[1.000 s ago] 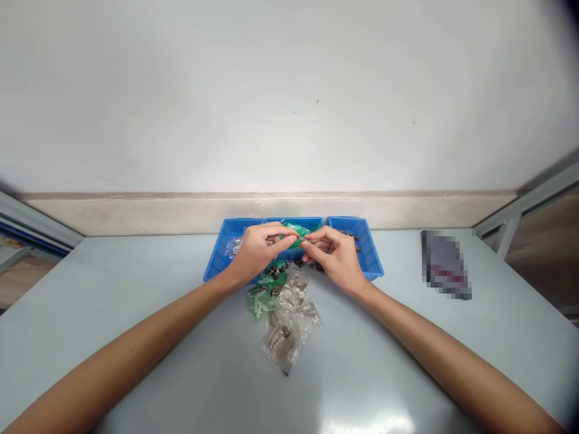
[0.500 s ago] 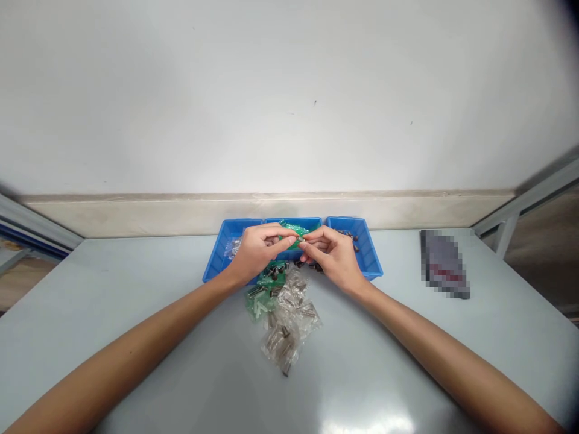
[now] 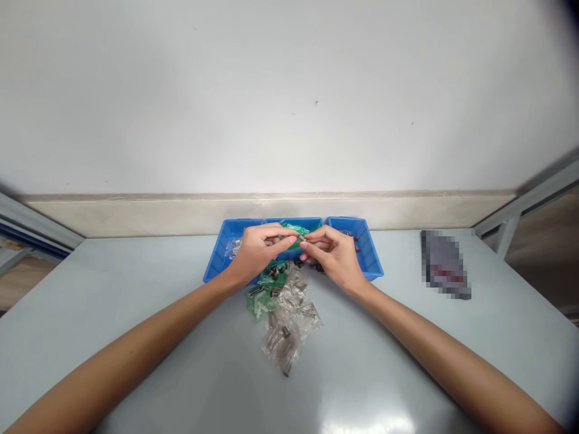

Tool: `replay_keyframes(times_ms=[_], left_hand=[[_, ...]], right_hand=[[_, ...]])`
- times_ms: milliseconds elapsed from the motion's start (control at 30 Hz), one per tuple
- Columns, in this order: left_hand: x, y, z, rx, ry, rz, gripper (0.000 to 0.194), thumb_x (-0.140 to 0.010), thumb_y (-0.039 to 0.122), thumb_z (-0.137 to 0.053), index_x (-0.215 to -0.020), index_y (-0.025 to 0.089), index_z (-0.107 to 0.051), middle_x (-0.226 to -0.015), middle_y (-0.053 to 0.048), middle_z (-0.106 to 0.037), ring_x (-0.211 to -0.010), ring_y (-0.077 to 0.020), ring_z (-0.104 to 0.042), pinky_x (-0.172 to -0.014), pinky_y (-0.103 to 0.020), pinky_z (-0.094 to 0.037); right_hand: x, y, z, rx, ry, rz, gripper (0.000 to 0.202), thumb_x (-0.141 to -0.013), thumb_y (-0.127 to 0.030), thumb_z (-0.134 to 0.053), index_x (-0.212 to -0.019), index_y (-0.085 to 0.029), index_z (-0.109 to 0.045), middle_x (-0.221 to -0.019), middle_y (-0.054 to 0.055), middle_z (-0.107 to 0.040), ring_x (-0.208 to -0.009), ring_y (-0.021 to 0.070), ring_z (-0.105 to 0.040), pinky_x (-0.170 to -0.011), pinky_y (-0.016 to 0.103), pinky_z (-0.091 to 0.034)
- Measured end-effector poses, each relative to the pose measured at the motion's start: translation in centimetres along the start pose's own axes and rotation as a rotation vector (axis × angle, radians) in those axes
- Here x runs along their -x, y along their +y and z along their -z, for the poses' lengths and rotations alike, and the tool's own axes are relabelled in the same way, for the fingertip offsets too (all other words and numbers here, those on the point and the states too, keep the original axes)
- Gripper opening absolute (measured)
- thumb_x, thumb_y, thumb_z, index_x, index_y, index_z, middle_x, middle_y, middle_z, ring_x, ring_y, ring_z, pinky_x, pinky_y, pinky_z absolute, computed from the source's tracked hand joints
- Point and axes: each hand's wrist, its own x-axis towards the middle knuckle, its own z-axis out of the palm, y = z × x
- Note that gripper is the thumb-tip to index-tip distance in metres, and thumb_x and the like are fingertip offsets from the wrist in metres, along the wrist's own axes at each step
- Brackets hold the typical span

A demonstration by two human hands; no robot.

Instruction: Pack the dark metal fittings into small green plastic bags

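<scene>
My left hand (image 3: 261, 247) and my right hand (image 3: 332, 252) meet fingertip to fingertip above the middle blue bin (image 3: 312, 220). Both are closed in a pinch on something small between them, too small to make out. Green plastic (image 3: 294, 228) shows in that bin behind the fingers. Below my hands, green bags (image 3: 259, 305) and clear bags (image 3: 283, 343) with dark metal pieces lie in a pile on the table. A few loose dark pieces (image 3: 318, 267) lie beside my right hand.
The left blue bin (image 3: 219, 259) holds clear plastic packets (image 3: 233, 248). Dark pieces lie in the right blue bin (image 3: 371, 263). A dark, pixelated item (image 3: 446, 265) rests on the grey table (image 3: 203, 374) at the right. A wall (image 3: 289, 120) stands behind the bins.
</scene>
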Motion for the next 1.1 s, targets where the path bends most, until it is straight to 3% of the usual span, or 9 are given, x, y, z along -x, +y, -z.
replay_keyframes(times_ms=[1100], left_hand=[[-0.05, 0.29, -0.03, 0.001, 0.003, -0.016, 0.021, -0.083, 0.031, -0.069, -0.09, 0.015, -0.08, -0.087, -0.008, -0.074, -0.058, -0.0111, -0.056, -0.048, -0.022, -0.04]], right_hand=[[0.07, 0.11, -0.01, 0.043, -0.014, -0.002, 0.024, -0.083, -0.042, -0.073, -0.086, -0.021, -0.063, -0.071, 0.003, -0.072, -0.063, 0.0203, -0.07, -0.059, 0.032, -0.056]])
